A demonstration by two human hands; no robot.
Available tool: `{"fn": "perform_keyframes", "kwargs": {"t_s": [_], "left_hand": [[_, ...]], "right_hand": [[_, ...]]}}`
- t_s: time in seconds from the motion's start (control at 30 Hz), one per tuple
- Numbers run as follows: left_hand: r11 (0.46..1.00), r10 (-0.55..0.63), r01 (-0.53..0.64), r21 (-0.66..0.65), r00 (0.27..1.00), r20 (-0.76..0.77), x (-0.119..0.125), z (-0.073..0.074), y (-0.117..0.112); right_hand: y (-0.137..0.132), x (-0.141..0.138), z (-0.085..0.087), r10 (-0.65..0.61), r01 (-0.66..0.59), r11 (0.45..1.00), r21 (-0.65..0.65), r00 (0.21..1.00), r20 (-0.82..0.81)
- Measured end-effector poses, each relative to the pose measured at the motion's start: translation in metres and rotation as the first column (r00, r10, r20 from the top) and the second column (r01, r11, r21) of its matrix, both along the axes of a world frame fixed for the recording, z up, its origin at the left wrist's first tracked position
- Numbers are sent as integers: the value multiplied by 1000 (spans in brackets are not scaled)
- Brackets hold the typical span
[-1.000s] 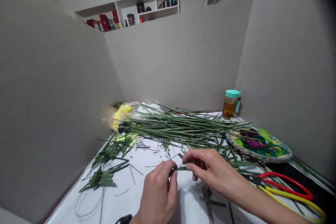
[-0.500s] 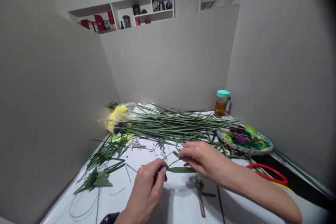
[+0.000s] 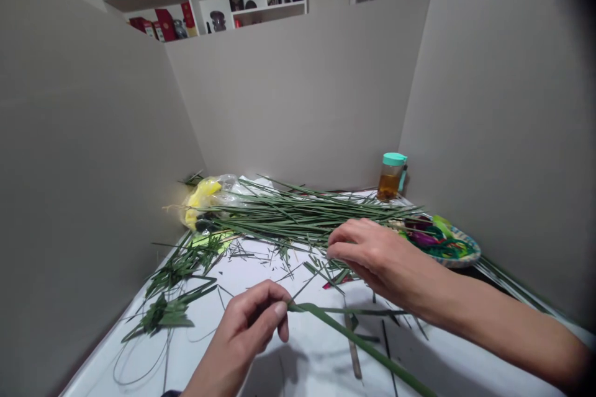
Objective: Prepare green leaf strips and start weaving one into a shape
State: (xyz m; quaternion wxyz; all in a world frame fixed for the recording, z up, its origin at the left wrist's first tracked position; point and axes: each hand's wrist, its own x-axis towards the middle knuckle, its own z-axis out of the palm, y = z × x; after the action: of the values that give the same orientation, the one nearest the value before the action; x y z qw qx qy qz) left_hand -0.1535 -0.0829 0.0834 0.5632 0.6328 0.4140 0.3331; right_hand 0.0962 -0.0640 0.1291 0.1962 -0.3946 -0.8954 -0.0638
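Note:
Between thumb and forefinger, my left hand [image 3: 246, 332] pinches a long green leaf blade [image 3: 367, 347] at a twisted or folded spot. From that pinch the blade runs down to the right, and another length stretches level to the right. A thin leaf strip [image 3: 305, 287] rises from the left fingertips toward my right hand [image 3: 372, 254]. The right fingers are closed at their tips, apparently on the end of this strip, though the contact is hard to make out. Under the blade, a narrow tool with a worn handle [image 3: 356, 360] lies on the white table [image 3: 223, 378].
A bundle of long leaves [image 3: 288, 214] spans the back beside a plastic bag [image 3: 202, 198]. To the right stand a lidded jar [image 3: 390, 183] and a woven basket [image 3: 472, 251] of coloured cords. Leaf scraps and a folded leaf piece [image 3: 162, 316] lie left. Grey partitions enclose the table.
My right hand has moved up and away from my left hand, farther over the table. The leaf blade now shows spread out to the right and downward. The view has shifted slightly.

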Motion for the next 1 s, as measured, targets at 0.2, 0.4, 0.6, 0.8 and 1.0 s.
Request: {"fn": "perform_keyframes", "kwargs": {"t_s": [0.2,0.4,0.6,0.8,1.0], "left_hand": [[999,-23,24,-49,999,26,-2,10,-4],[956,-198,200,-213,980,33,-5,17,-4],[890,-280,294,-349,956,92,-11,29,-7],[894,-279,287,-345,957,75,-17,40,-9],[909,-251,249,-335,967,37,-25,43,-15]], "right_hand": [[-11,0,2,34,-14,974,227,996,-86],[-28,0,16,56,-42,928,369,998,-26],[-38,-3,26,115,-108,929,353,993,0],[-45,-8,33,149,-124,931,342,988,-48],[-49,-9,33,104,-77,912,403,994,-45]]}}
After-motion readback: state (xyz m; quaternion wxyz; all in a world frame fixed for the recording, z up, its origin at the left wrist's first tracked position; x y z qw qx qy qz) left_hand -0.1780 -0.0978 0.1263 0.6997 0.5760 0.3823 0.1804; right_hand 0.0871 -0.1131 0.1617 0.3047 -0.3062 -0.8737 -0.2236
